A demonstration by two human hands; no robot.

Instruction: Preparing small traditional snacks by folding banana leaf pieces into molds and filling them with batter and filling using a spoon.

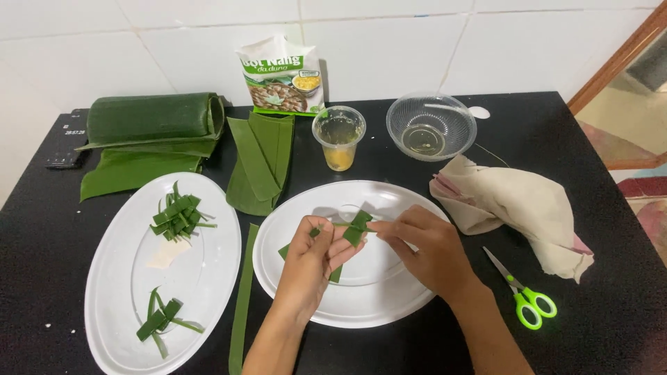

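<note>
Glossy white plastic plate point(389, 305), matt black table point(597, 347), crumpled beige cloth point(514, 201).

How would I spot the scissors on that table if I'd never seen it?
Start at the black table and find the crumpled beige cloth on its right side. Just below the cloth, right of the person's right hand, lie the scissors. Their bright green handles set them apart; the leaf pieces nearby are a much darker green.

Black table point(597, 347) against white tiled wall point(104, 48)
</note>
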